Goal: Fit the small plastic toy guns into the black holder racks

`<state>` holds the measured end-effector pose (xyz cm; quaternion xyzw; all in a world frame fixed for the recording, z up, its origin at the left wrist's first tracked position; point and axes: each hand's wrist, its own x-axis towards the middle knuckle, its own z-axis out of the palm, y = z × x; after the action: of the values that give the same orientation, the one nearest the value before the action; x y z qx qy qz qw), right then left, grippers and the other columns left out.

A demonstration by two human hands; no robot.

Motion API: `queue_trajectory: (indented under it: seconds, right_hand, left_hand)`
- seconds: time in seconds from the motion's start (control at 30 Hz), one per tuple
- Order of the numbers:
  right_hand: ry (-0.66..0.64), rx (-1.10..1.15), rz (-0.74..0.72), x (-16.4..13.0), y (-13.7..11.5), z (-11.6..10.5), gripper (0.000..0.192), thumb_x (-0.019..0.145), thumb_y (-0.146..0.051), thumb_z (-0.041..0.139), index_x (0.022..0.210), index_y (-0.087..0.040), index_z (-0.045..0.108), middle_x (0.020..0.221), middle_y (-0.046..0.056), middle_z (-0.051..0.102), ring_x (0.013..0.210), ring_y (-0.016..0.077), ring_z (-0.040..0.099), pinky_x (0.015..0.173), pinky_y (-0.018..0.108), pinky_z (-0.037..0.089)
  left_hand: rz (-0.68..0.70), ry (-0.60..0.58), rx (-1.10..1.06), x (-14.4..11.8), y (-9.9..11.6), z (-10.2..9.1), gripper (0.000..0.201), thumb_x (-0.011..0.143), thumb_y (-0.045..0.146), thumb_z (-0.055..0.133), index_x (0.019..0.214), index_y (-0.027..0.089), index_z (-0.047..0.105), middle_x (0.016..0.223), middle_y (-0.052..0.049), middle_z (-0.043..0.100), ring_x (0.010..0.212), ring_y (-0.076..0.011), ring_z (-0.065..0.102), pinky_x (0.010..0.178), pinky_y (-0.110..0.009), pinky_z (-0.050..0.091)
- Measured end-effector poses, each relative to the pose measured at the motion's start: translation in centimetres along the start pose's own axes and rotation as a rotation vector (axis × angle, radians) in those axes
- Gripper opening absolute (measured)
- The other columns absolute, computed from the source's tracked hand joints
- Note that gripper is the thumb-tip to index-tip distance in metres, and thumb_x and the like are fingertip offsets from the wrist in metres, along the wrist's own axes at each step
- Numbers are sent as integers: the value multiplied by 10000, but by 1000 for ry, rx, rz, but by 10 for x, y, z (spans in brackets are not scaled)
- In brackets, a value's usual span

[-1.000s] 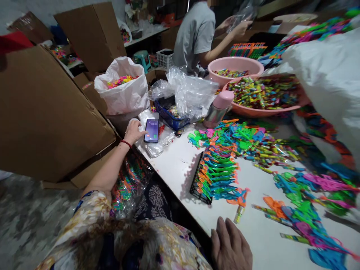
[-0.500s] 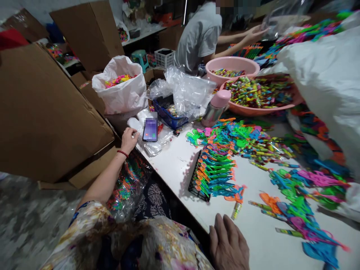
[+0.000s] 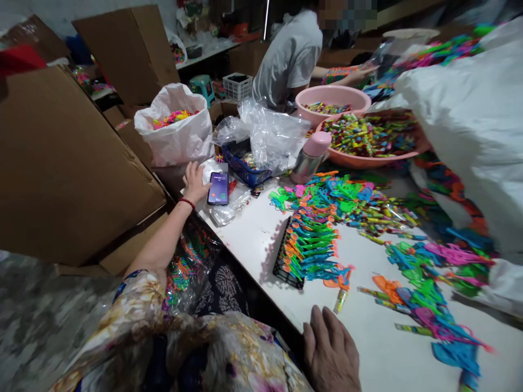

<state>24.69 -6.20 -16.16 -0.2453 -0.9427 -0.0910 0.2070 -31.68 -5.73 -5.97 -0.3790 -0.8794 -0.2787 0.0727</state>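
Observation:
My left hand (image 3: 196, 184), a red bead bracelet at its wrist, reaches to the left side of a smartphone (image 3: 218, 188) with a lit screen. Its fingers are spread, and the thumb points at the phone's edge; whether it touches I cannot tell. Under the phone lie clear plastic bags (image 3: 229, 209). My right hand (image 3: 332, 348) rests flat near the table's front edge, holding nothing. Beyond it stands a black rack (image 3: 281, 264) with colourful plastic toys (image 3: 314, 245) lined up in it. One small yellow tube (image 3: 340, 301) lies just past the right fingertips.
Loose toys and tubes (image 3: 425, 310) cover the right of the white table (image 3: 253, 245). Behind are a pink-lidded flask (image 3: 310, 158), a blue basket (image 3: 249, 169), tubs of tubes (image 3: 368, 159) and a white sack (image 3: 175, 136). Cardboard boxes (image 3: 73, 169) stand left. A person (image 3: 290, 60) works at the back.
My left hand has moved forward and right from the table's edge to the phone, its fingers spreading. My right hand has stayed in place. The co-worker's hands have lowered.

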Motion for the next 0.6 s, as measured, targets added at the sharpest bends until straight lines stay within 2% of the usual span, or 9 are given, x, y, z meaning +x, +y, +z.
queue_trajectory:
  seconds: [0.07,0.13,0.33,0.43,0.53,0.6]
  right_hand:
    - [-5,40,28,-1,-1,0,279,978,-246,507,1191,-260,686,1264,103,727,1331,324,545,1053,509,442]
    - [4,97,59,-1,-1,0,316,983,-283,515,1256,-273,672,1279,98,723,1315,316,556,1059,503,440]
    - [31,141,138,4,-6,0,382,992,-263,525,1361,-269,626,1282,112,719,1284,316,590,1054,496,462]
    - [11,93,214,9,-16,-6,431,999,-243,542,1424,-181,577,1284,162,708,1286,320,590,1061,482,478]
    - [-52,108,300,12,-22,-9,448,1011,-254,551,1446,-147,562,1351,182,673,1324,318,561,1104,491,467]
    - [-81,112,339,12,-24,-8,443,1016,-268,551,1440,-142,576,1390,191,647,1340,318,537,1121,494,461]
  left_hand:
    - [-55,153,-46,-3,-1,3,638,794,272,744,1394,202,539,1628,-193,393,1579,-379,239,1269,-622,229]
    - [-84,228,-98,-10,-3,4,583,807,271,720,1359,180,559,1572,-201,452,1549,-367,293,1278,-575,251]
    - [-40,219,-147,-35,-13,-4,467,790,249,721,1234,157,611,1426,-194,567,1440,-342,435,1251,-514,320]
    - [62,250,-183,-54,-12,-10,437,811,290,702,1219,162,613,1354,-173,607,1352,-319,515,1223,-506,358]
    - [191,240,-249,-80,-3,-7,426,857,360,680,1230,162,626,1299,-154,645,1291,-300,573,1186,-484,409]
    - [243,167,-296,-103,9,-2,412,881,387,674,1229,168,643,1275,-141,665,1272,-293,600,1156,-471,447]
